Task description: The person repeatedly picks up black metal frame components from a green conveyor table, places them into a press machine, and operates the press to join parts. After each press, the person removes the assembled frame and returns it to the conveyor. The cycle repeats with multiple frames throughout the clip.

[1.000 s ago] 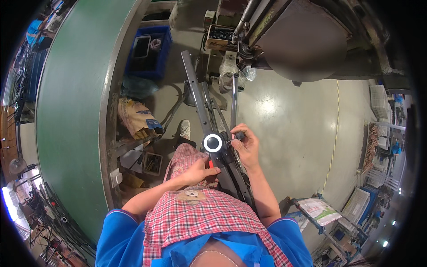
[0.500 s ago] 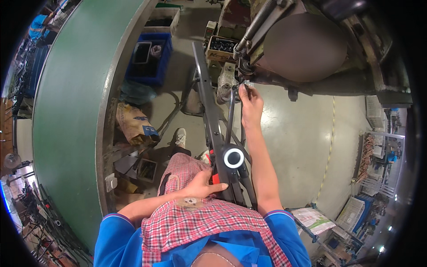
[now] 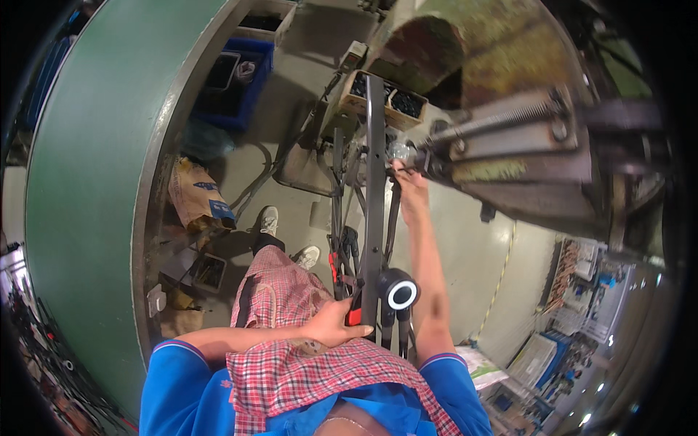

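1. The dark upright bar [image 3: 374, 196] served as landmark; it ran from the person's lap up toward two boxes of dark small parts [image 3: 382, 102] at its upper end.
2. The left hand [image 3: 336, 325] was curled shut round a red-handled tool [image 3: 354, 314] at the foot of the bar, thumb side uppermost, apparently so as to steady the frame against the lap.
3. The right hand [image 3: 408, 185] was reached out at full arm's length to the right of the bar's upper part, its fingers pinched at a pale small fitting [image 3: 398, 151] where the rusty machine arm [image 3: 509, 145] ended; what exactly the fingertips gripped could not be told.
4. One black round lamp with a white glowing ring [image 3: 399, 290] sat just right of the bar's foot, turned toward the viewer.
5. Several thin dark rods [image 3: 338, 196] stood just left of the bar, and a curved one [image 3: 392, 211] lay between the bar and the right forearm; their exact number could not be told.
6. Count: two hands, one bar, one lamp, two boxes, two white shoes [image 3: 269, 219] on the floor left of the bar.
7. Farther left of the bar lay one brown paper sack [image 3: 195, 196], one blue crate [image 3: 236, 80] and the wide green curved wall [image 3: 87, 182].
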### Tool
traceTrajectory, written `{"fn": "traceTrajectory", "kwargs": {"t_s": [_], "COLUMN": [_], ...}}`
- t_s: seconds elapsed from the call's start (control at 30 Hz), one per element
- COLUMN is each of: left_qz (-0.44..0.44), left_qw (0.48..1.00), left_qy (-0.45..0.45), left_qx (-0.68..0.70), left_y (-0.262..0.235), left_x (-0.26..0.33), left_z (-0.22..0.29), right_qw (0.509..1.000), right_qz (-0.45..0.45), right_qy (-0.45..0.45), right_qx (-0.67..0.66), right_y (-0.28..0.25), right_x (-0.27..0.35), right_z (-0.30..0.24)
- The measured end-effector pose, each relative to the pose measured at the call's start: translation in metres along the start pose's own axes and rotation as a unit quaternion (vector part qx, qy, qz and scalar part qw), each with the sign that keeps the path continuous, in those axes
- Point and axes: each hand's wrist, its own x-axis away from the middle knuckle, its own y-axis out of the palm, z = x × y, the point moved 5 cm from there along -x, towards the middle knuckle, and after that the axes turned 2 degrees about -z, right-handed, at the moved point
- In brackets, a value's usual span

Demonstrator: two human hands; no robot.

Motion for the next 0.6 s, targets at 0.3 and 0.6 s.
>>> {"fn": "traceTrajectory", "kwargs": {"t_s": [0.3,0.6], "left_qz": [-0.006,-0.001], "left_qw": [1.000,1.000], "left_qy": [0.006,0.016], "left_qx": [-0.005,-0.005], "left_y": [-0.001,0.007], "left_x": [-0.003,-0.010], "left_z": [-0.002,-0.018], "right_qw": [0.732,0.704], "right_qz": [0.009,-0.010], "right_qy": [-0.271,-0.309], "right_qx": [0.625,0.639], "right_y": [0.014,0.031], "right_x": [-0.163,-0.170], "right_z": [-0.058,-0.056]}}
